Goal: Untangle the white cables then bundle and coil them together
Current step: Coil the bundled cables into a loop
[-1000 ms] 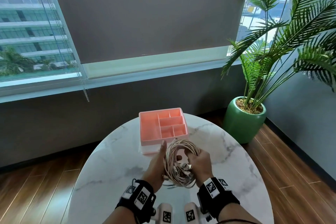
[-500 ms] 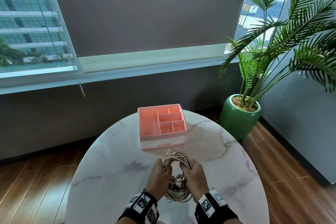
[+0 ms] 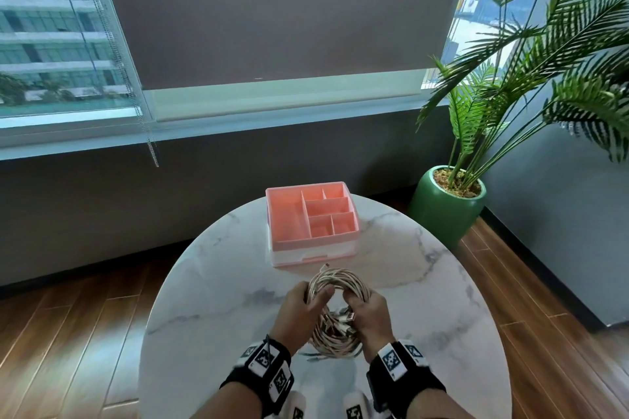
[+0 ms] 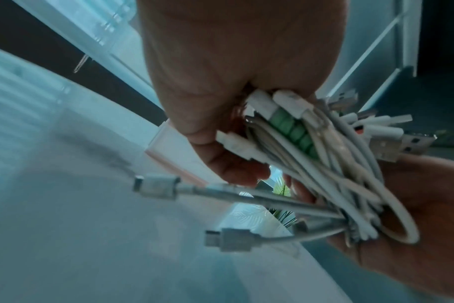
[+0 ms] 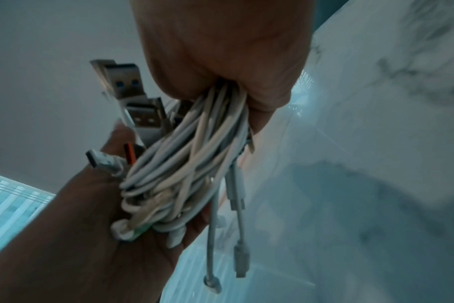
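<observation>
A coil of white cables (image 3: 337,309) hangs between both hands just above the round marble table (image 3: 211,333). My left hand (image 3: 303,308) grips the coil's left side, fingers curled round the strands (image 4: 298,155). My right hand (image 3: 366,311) grips the right side with the bundle (image 5: 184,164) running through its fist. Several USB plugs (image 5: 132,98) stick out of the bundle's middle. Two loose connector ends (image 4: 228,238) dangle below the coil toward the tabletop.
A pink compartment organizer (image 3: 311,221) stands on the table just beyond the coil. A potted palm in a green pot (image 3: 447,204) stands on the wood floor at the right. A window with a lowered blind fills the back wall.
The left hand's fingers, held straight against the coil a second ago, have closed round it. Both hands and the coil have come nearer the table's near side as the head view shifted.
</observation>
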`<state>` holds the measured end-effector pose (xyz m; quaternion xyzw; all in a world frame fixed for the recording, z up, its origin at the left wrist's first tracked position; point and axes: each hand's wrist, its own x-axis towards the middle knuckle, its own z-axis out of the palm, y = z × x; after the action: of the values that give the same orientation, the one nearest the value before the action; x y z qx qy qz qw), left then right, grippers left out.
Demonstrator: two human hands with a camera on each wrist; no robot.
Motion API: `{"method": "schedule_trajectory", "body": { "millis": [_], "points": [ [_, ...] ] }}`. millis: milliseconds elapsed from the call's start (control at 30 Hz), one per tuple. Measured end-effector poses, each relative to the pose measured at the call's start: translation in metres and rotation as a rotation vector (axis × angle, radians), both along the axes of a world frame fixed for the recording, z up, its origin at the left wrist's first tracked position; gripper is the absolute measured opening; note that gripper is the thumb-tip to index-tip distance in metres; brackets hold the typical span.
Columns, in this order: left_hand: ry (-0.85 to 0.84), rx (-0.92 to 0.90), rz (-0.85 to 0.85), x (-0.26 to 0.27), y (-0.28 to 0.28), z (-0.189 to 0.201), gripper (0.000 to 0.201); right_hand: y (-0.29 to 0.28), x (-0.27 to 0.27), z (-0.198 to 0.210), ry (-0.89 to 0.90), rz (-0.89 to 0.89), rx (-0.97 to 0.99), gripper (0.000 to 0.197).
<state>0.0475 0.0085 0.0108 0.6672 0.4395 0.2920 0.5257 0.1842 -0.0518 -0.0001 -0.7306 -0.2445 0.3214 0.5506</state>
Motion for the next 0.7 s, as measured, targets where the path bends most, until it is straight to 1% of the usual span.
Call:
{"method": "schedule_trajectory", "body": {
  "millis": [67, 100, 133, 167, 200, 233, 300, 333, 367, 467, 567, 633, 700],
  "points": [
    [-0.023, -0.055, -0.018, 0.000, 0.008, -0.003, 0.053, 0.004, 0.007, -0.005, -0.025, -0.001, -0.005, 0.019],
    [-0.061, -0.137, -0.003, 0.001, 0.015, -0.006, 0.058, 0.006, 0.012, -0.009, -0.029, 0.004, -0.017, 0.015],
    [-0.135, -0.247, 0.040, 0.002, 0.022, -0.010, 0.058, 0.009, 0.017, -0.014, -0.034, 0.010, -0.032, 0.016],
    [-0.180, -0.323, 0.105, 0.003, 0.029, -0.014, 0.053, 0.011, 0.023, -0.019, -0.041, 0.019, -0.044, 0.017],
    [-0.200, -0.357, 0.182, 0.003, 0.039, -0.020, 0.044, 0.013, 0.029, -0.026, -0.045, 0.032, -0.055, 0.018],
    [-0.143, -0.316, 0.250, 0.003, 0.048, -0.025, 0.034, 0.015, 0.035, -0.033, -0.044, 0.045, -0.061, 0.019],
    [0.011, -0.169, 0.365, 0.001, 0.067, -0.037, 0.016, 0.018, 0.049, -0.047, -0.033, 0.055, -0.060, 0.015],
    [0.073, -0.114, 0.416, -0.001, 0.076, -0.046, 0.011, 0.019, 0.056, -0.054, -0.027, 0.048, -0.059, 0.016],
    [0.124, -0.082, 0.463, -0.001, 0.082, -0.051, 0.013, 0.020, 0.064, -0.061, -0.019, 0.041, -0.067, 0.017],
    [0.166, -0.067, 0.560, 0.003, 0.094, -0.066, 0.035, 0.022, 0.084, -0.080, 0.059, -0.001, -0.077, 0.017],
    [0.185, -0.045, 0.567, 0.016, 0.103, -0.076, 0.059, 0.025, 0.096, -0.097, 0.125, -0.019, -0.070, 0.033],
    [0.191, -0.016, 0.587, 0.024, 0.111, -0.086, 0.071, 0.027, 0.100, -0.103, 0.177, -0.027, -0.066, 0.034],
    [0.221, 0.019, 0.633, 0.031, 0.118, -0.095, 0.078, 0.030, 0.102, -0.108, 0.229, -0.034, -0.060, 0.033]
  ]
}}
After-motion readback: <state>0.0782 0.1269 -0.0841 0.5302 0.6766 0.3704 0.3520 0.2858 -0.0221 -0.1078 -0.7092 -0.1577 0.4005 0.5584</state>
